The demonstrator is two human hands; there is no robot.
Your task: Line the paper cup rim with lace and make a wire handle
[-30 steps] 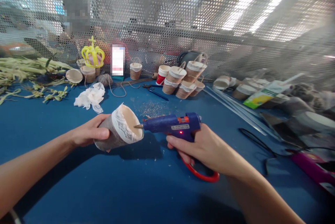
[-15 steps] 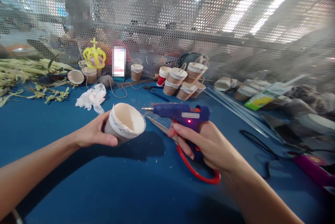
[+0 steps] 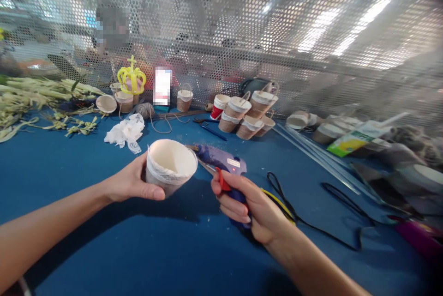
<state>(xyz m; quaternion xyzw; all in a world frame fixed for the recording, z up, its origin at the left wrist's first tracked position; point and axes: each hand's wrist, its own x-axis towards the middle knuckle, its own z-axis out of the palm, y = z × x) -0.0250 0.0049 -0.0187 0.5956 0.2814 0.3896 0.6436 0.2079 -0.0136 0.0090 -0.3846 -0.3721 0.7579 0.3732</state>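
Note:
My left hand point(image 3: 138, 183) is closed around the side of a cup point(image 3: 171, 173), its thumb at the front. White lace circles the cup's rim above a brownish wrapped body, and its mouth tilts toward me. A blue glue gun point(image 3: 221, 157) with a lit red light is in my right hand point(image 3: 242, 203), fingers wrapped round its handle. The gun's nozzle points left, close to the cup's right rim; whether they touch I cannot tell. Beneath the gun, a scissors blade point(image 3: 206, 166) shows, the rest mostly hidden by my hand.
Crumpled white lace point(image 3: 126, 132) lies left of the cup, near a grey yarn ball point(image 3: 144, 110). Several wrapped cups point(image 3: 238, 107) are stacked at the back before a perforated metal screen point(image 3: 207, 23). Clear glue sticks point(image 3: 318, 160) and a black cord point(image 3: 325, 231) lie to the right.
My right hand has turned and lowered the glue gun, bringing its nozzle left toward the rim. The cup has shifted slightly right in view. The scissors' red loop is now covered.

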